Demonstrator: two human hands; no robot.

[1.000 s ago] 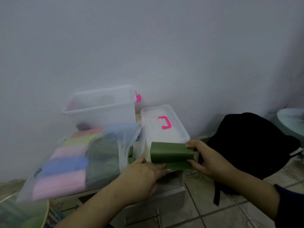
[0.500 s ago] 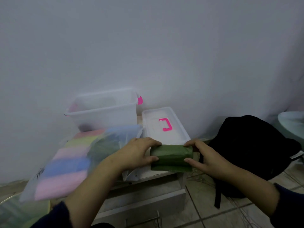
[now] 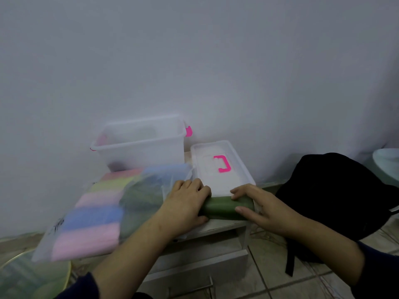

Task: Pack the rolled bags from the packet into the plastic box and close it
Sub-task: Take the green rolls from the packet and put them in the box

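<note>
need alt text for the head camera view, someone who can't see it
Two hands grip a green rolled bag, the left hand at one end and the right hand at the other, above a small white cabinet. Behind sit an open clear plastic box, its lid with a pink handle, and a packet of pastel rolls.

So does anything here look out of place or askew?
Mostly no. The clear packet of coloured rolls overhangs the front edge of the small cabinet and could slip. Both hands, left and right, hold the green roll.
</note>
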